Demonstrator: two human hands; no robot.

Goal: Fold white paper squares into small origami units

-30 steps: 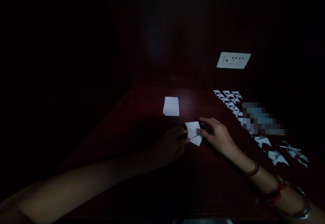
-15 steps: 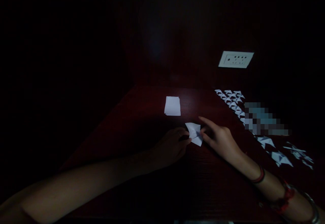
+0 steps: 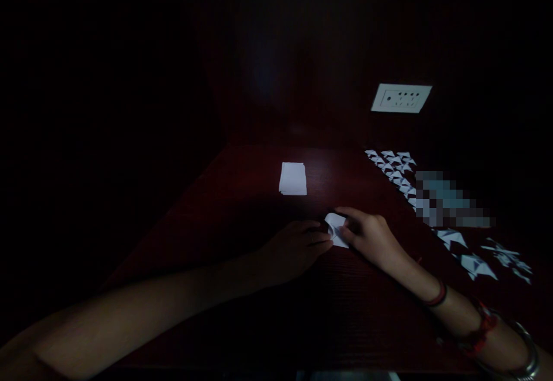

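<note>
While much of the room lies in darkness, we list first the small white paper piece (image 3: 341, 240), folded, partly curled, low at the dark red wooden tabletop (image 3: 242, 179) between two bare hands. Left hand (image 3: 298, 256): fingers extended, tips meeting the paper's left side, seemingly to steady it; whether they pinch or merely press, we cannot tell. Right hand (image 3: 372, 236): bent, thumb and fingers gripping the paper's right side, index finger stretched along the far edge, probably to control the curl. On the right wrist and forearm we record a thin dark red band (image 3: 438, 295), a red bracelet (image 3: 480, 330) and a metal bangle (image 3: 532, 353). Beyond the hands, near the middle: one stack of white paper sheets (image 3: 292, 178), nearly squared, its place leaving working room, we judge. Along the right: a band of folded white paper shapes (image 3: 395, 174), set close together, presumably so they keep out of the hands' way; two larger-looking ones (image 3: 477, 266) nearer us; beside these, a cluster of narrow white paper pieces (image 3: 506, 259). Adjoining: one pixelated item (image 3: 449, 199), unidentifiable. Above, wall-mounted: one white socket plate (image 3: 401, 98).
</note>
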